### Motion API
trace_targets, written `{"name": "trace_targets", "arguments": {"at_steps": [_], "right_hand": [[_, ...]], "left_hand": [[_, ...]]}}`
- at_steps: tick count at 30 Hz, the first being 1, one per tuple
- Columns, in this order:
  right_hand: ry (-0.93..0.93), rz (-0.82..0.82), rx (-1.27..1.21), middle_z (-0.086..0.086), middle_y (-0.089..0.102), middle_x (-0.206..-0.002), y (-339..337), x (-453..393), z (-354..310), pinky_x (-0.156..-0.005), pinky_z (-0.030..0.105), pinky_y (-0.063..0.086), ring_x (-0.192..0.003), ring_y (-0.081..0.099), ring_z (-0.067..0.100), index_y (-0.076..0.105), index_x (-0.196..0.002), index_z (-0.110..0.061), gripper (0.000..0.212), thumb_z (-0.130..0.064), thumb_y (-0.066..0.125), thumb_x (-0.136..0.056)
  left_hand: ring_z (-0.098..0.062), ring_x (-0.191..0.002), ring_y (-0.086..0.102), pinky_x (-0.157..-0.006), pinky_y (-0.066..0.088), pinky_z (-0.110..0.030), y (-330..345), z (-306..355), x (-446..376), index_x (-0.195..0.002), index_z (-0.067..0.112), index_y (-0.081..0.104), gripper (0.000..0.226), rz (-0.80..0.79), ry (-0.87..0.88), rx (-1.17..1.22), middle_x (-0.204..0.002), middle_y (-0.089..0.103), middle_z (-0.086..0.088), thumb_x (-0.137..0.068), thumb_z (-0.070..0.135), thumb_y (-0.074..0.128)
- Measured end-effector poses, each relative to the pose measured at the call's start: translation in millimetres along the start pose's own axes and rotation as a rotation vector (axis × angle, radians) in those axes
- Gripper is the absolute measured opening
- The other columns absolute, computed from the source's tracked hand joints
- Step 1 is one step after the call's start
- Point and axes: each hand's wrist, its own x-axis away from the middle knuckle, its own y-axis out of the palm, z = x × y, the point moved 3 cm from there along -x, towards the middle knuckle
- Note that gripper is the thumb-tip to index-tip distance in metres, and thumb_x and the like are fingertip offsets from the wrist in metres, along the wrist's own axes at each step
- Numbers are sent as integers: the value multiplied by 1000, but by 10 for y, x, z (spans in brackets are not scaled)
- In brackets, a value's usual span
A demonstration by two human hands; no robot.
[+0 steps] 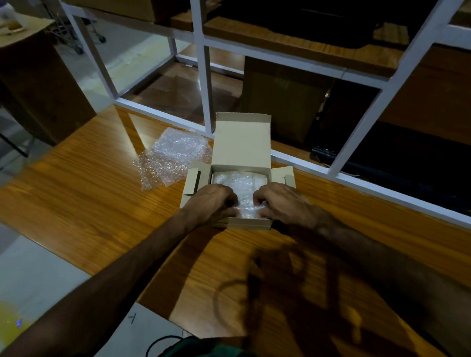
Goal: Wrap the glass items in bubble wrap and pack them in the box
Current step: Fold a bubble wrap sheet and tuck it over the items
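A small cardboard box stands open on the wooden table, its lid upright at the back and its side flaps spread out. Inside lies a bubble-wrapped bundle; the glass within cannot be made out. My left hand rests on the bundle's near left part with fingers curled into the wrap. My right hand presses on the near right part, fingers bent down on the wrap. Both hands are inside the box's front half.
Loose sheets of bubble wrap lie on the table just left of the box. A white metal frame with glass panes runs behind the box. A white sheet with a black cable lies at the near edge.
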Motion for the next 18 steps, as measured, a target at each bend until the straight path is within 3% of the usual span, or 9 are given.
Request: {"name": "trace_targets", "arguments": {"at_steps": [3, 5, 11, 15, 18], "right_hand": [[13, 10, 11, -12, 64, -107, -26, 86, 105, -108, 43, 30, -109, 54, 10, 72, -114, -30, 22, -39, 74, -94], [43, -8, 22, -16, 64, -103, -40, 91, 132, -114, 48, 18, -112, 53, 10, 74, -110, -31, 19, -39, 75, -93], [100, -126, 117, -16, 68, -89, -150, -124, 7, -110, 48, 19, -109, 54, 13, 72, -93, -29, 15, -34, 83, -85], [104, -158, 135, -17, 58, -80, -158, -173, 1, -101, 46, 21, -101, 44, 12, 70, -90, -28, 23, -36, 87, -78], [99, -168, 200, -14, 64, -83, -105, -209, 4, -102, 48, 22, -108, 50, 16, 61, -80, -29, 23, -35, 84, -82]], "left_hand": [[-21, -120, 58, -102, 43, -45, -54, -83, 105, -119, 26, 77, 24, 8, 17, -174, -123, 72, 3, -94, 29, 75], [-21, -123, 54, -105, 33, -46, -80, -133, 143, -118, 28, 76, 25, -26, -40, -244, -122, 72, 5, -93, 25, 76], [-18, -116, 59, -105, 30, -42, -139, -115, 49, -103, 26, 79, 12, -97, -107, -242, -110, 78, 9, -92, 22, 77], [-21, -111, 58, -102, 32, -42, -139, -103, -49, -101, 27, 77, 15, -161, -137, -333, -104, 76, 5, -87, 23, 81], [-25, -110, 57, -100, 33, -43, -114, -130, -69, -100, 28, 73, 18, -177, -149, -385, -102, 72, -1, -84, 30, 81]]}}
